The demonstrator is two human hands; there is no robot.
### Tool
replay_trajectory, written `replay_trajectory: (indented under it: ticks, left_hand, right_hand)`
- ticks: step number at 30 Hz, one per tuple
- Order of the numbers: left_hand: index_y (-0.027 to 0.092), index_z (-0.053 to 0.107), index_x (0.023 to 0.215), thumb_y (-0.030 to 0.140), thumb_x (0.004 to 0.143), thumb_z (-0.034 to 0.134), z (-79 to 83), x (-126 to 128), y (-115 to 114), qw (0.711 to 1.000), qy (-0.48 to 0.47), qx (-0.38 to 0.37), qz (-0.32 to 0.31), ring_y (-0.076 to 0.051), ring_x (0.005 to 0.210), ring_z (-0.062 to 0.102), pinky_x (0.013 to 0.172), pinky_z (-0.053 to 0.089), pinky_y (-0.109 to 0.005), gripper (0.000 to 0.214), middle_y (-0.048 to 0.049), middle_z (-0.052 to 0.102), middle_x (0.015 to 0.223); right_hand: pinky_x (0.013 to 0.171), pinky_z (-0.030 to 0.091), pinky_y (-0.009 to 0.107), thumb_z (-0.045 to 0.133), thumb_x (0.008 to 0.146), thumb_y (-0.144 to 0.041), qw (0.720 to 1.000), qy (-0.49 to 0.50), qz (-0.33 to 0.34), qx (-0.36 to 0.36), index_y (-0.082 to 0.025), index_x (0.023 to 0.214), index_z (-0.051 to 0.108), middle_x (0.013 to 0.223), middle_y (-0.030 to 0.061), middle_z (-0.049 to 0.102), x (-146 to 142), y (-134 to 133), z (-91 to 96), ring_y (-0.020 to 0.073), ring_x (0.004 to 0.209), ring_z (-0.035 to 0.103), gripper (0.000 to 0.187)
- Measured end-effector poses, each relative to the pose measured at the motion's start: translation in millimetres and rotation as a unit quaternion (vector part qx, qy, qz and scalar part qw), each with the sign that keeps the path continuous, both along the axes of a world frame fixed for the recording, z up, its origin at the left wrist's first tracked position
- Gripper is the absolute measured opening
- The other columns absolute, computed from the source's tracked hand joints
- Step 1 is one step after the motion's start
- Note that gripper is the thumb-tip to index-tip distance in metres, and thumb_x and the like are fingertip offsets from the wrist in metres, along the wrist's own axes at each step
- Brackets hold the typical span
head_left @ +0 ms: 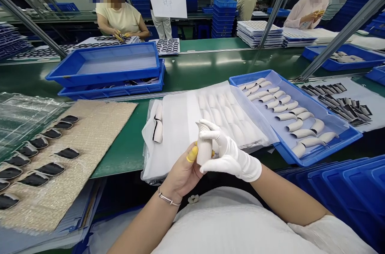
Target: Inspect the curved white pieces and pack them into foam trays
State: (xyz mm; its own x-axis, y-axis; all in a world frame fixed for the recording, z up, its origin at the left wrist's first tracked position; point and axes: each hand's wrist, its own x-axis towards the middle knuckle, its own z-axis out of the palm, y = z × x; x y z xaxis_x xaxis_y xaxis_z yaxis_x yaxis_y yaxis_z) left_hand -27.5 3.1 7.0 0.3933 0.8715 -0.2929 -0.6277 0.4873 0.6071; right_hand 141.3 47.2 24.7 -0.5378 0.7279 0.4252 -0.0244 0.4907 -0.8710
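Note:
My left hand, bare with a yellow fingertip cover on the thumb, grips a small white sleeve-like part from the left. My right hand, in a white glove, pinches the same part from the right and top. Both hands sit low in the middle of the view, just in front of a white plastic-wrapped bundle of similar white parts. To the right lies a blue tray holding several more white parts in rows.
A textured mat with several black parts lies at left, beside clear plastic trays. Stacked blue trays stand on the green belt. Dark small pieces lie on a white sheet at right. Other people work behind the belt.

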Motion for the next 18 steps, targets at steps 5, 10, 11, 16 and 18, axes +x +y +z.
replay_trajectory:
  ticks: [5, 10, 11, 16, 18]
  left_hand:
    - [0.021, 0.063, 0.105, 0.045, 0.084, 0.075, 0.1, 1, -4, 0.999, 0.035, -0.004, -0.025, -0.014, 0.078, 0.065, 0.073, 0.054, -0.026, 0.034, -0.0031, 0.069, 0.091]
    - [0.020, 0.058, 0.108, 0.043, 0.083, 0.076, -1.9, 0, -7, 0.998, 0.053, -0.020, -0.028, -0.013, 0.078, 0.066, 0.076, 0.053, -0.026, 0.039, -0.0046, 0.070, 0.094]
    - [0.020, 0.056, 0.109, 0.044, 0.083, 0.077, -1.8, 0, -7, 0.998, 0.056, -0.019, -0.028, -0.013, 0.077, 0.066, 0.076, 0.053, -0.026, 0.040, -0.0045, 0.070, 0.094]
    - [0.022, 0.053, 0.108, 0.048, 0.082, 0.076, 0.4, 1, -7, 0.995, 0.096, -0.001, -0.023, -0.014, 0.078, 0.065, 0.075, 0.051, -0.026, 0.044, -0.0030, 0.069, 0.093]
    - [0.022, 0.052, 0.105, 0.050, 0.081, 0.077, 1.8, 2, -6, 0.992, 0.123, 0.013, -0.015, -0.013, 0.079, 0.064, 0.077, 0.049, -0.027, 0.045, -0.0012, 0.068, 0.091]
  right_hand:
    - [0.119, 0.030, 0.046, 0.076, 0.081, -0.032, 0.988, 0.073, -0.092, -0.102, -0.028, 0.128, 0.056, 0.155, 0.0071, 0.040, -5, 14, 1.9, 0.0251, 0.145, 0.036, 0.052]
    - [0.113, 0.037, 0.043, 0.072, 0.082, -0.033, 0.962, 0.088, -0.195, -0.168, -0.022, 0.117, 0.060, 0.143, 0.0083, 0.053, 1, 36, -2.9, 0.0234, 0.135, 0.048, 0.038]
    - [0.110, 0.040, 0.042, 0.071, 0.083, -0.034, 0.958, 0.093, -0.205, -0.180, -0.021, 0.115, 0.061, 0.138, 0.0089, 0.056, 3, 38, -4.4, 0.0229, 0.131, 0.051, 0.036]
    - [0.077, 0.050, 0.031, 0.066, 0.087, -0.044, 0.944, 0.061, -0.202, -0.255, -0.018, 0.098, 0.065, 0.089, 0.0026, 0.065, 8, 29, -1.0, 0.0137, 0.075, 0.059, 0.028]
    - [0.066, 0.048, 0.028, 0.069, 0.085, -0.047, 0.945, 0.039, -0.154, -0.286, -0.018, 0.096, 0.064, 0.080, -0.0001, 0.062, 7, 23, 3.3, 0.0110, 0.063, 0.053, 0.032]
